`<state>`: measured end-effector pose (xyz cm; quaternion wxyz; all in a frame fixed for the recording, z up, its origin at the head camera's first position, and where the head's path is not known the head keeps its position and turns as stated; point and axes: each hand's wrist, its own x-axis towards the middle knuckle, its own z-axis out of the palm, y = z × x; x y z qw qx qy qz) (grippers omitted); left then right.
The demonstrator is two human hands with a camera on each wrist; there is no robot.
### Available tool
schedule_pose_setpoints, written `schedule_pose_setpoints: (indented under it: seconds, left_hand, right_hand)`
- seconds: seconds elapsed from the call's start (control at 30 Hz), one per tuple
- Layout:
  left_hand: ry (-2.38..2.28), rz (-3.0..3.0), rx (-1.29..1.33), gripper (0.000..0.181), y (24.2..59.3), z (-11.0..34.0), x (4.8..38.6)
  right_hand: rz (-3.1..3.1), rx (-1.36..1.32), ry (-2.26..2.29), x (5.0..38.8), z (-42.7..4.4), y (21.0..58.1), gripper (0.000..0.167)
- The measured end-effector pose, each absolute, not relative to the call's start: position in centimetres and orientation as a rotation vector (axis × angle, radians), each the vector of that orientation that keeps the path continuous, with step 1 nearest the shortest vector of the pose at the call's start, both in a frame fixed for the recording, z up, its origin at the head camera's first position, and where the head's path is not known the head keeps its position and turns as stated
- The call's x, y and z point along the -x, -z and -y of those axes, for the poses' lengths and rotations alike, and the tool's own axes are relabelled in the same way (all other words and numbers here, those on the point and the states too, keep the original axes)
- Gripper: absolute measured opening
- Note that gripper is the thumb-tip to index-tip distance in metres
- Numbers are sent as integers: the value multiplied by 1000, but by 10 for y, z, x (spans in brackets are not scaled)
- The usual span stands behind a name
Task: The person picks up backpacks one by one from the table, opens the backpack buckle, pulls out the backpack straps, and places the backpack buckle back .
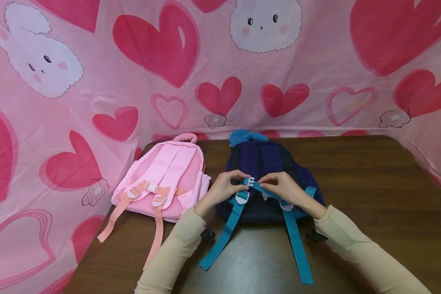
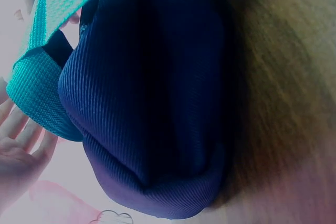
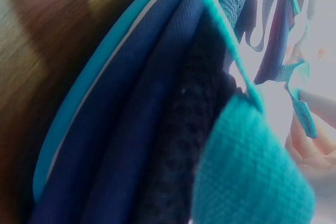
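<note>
A navy blue backpack (image 1: pixel 259 163) lies back side up on the table, its shoulder straps showing. Over its middle, a small white buckle (image 1: pixel 250 182) joins or nearly joins the two ends of a teal chest strap; whether it is fully clicked in cannot be told. My left hand (image 1: pixel 224 187) pinches the buckle's left end between thumb and forefinger. On the other side my right hand (image 1: pixel 286 188) pinches the teal strap (image 1: pixel 261 188) just right of the buckle. In the left wrist view, teal webbing (image 2: pixel 42 93) loops beside the navy fabric. Teal webbing (image 3: pixel 252 171) also fills the right wrist view's lower part.
To the left lies a pink backpack (image 1: pixel 169 171) with peach straps and a white chest buckle (image 1: pixel 151 188). Two loose teal strap tails (image 1: pixel 224 237) hang toward the front of the brown table (image 1: pixel 371 196). Pink heart-print cloth (image 1: pixel 213 57) hangs behind and at the sides.
</note>
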<state>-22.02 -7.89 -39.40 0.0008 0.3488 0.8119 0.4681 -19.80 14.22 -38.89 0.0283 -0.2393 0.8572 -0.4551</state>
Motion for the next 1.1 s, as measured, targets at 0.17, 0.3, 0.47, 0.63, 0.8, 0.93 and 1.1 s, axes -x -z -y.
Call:
schedule_pose_setpoints:
  seconds: [0.17, 0.3, 0.47, 0.63, 0.8, 0.93, 1.1]
  left_hand:
    - [-1482, -2551, -1111, 27, 395, 79, 220]
    - [-1483, -2552, -1105, 27, 395, 79, 220]
    - [-1487, -2548, -1107, 28, 395, 79, 220]
    - [-1492, -2550, -1107, 27, 395, 78, 220]
    - [-1491, -2550, -1086, 28, 396, 77, 220]
    - [-1478, -2557, -1071, 28, 396, 77, 219]
    - [-1440, -2583, -1060, 28, 396, 76, 218]
  right_hand:
    - [-2630, 705, 1395, 197, -147, 389, 18]
    - [-2621, 679, 1378, 197, -152, 390, 18]
    - [-2606, 680, 1375, 197, -156, 391, 17]
    - [-2597, 676, 1391, 197, -156, 390, 16]
    - [-2600, 675, 1406, 197, -156, 390, 15]
    - [-2607, 674, 1408, 197, -155, 390, 15]
    - [-2613, 683, 1404, 198, -153, 389, 15]
